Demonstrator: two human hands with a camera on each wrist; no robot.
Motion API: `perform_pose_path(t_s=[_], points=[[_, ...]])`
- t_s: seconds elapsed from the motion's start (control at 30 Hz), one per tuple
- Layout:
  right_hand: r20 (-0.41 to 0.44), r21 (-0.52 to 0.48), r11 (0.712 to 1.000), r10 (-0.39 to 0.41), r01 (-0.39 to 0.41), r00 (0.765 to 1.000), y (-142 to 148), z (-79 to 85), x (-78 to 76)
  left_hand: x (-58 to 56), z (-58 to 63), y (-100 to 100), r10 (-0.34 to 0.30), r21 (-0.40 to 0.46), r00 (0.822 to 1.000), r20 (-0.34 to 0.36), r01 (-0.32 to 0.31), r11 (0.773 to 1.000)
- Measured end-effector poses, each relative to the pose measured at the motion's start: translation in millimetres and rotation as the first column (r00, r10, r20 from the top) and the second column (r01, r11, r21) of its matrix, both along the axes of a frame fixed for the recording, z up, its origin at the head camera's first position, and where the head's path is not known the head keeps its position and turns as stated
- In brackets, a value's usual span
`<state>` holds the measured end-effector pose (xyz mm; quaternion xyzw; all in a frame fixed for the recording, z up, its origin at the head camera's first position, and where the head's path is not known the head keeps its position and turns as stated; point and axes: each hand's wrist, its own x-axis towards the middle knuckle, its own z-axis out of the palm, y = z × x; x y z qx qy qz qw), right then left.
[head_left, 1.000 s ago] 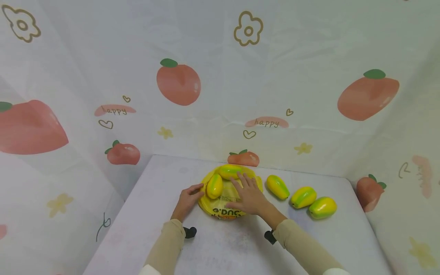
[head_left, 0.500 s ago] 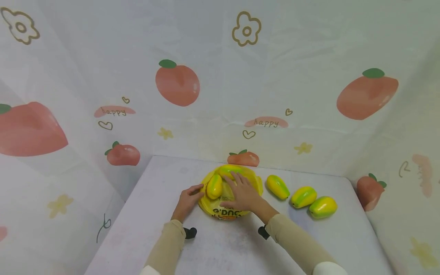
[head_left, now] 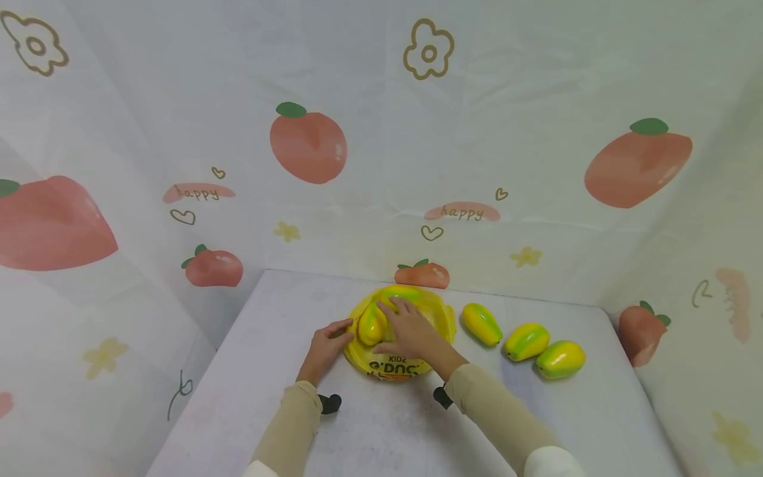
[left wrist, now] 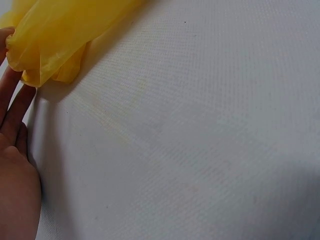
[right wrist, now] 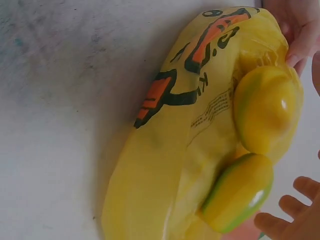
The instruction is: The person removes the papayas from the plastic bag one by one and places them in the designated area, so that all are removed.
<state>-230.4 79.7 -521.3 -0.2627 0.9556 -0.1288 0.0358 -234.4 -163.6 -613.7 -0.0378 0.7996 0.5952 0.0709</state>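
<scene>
My right hand (head_left: 411,331) is hovering over the mouth of a yellow plastic bag (head_left: 447,322), its grip holding nothing, the fingers apart and loosely bent; whether a fingertip is touching fruit I cannot tell. My left hand (head_left: 324,348) is resting its fingers against the bag's left rim; I cannot tell whether it is pinching the plastic. A near fruit (head_left: 373,324) and a far fruit (head_left: 401,292), both yellow and green, are lying together inside that rim.

I am judging this as the settling of fruit into the bag; the next move is probably calling for my right side to clear the mouth and fetch another, while my left is steadying the rim.

The bag's front is showing "KIDS" above large letters reading "DUC", the rest being unclear; a finer printed block is too small to read.

Outward to my right, three more fruits (head_left: 527,342) are waiting on the tabletop (head_left: 381,427). Behind, the backdrop (head_left: 512,99) is twice saying "happy".
</scene>
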Motion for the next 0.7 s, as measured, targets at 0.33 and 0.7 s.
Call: perform_pose_path(t_s=[0.33,0.7], points=[[0.133,-0.095,0.99,-0.087,0.1,0.987,-13,-4.3,-4.8,2.6,2.9,1,0.005,0.001,1.0,0.003,-0.005,1.0],[0.262,-0.189,0.959,-0.159,0.212,0.952,-24,-8.9,-14.4,0.9,3.1,1,0.007,-0.009,1.0,0.006,-0.007,1.0]])
